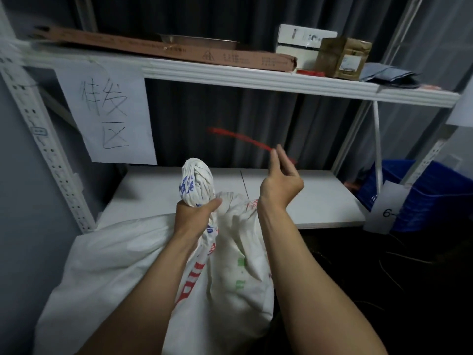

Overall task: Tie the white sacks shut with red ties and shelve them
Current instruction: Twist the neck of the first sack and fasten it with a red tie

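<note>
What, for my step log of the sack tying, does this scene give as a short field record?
left hand: grips the twisted neck of the white sack
right hand: pinches a red tie, raised above the sack
tie on neck: not yet
lower shelf: behind the sack
upper shelf: cardboard boxes

Dim, cool indoor light, soft shadows, wide-angle bowing at the edges, motion-blurred red tie (240, 139)

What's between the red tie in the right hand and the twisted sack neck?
Nothing. In the head view, only air separates the right hand pinching the red tie from the sack neck.
</note>
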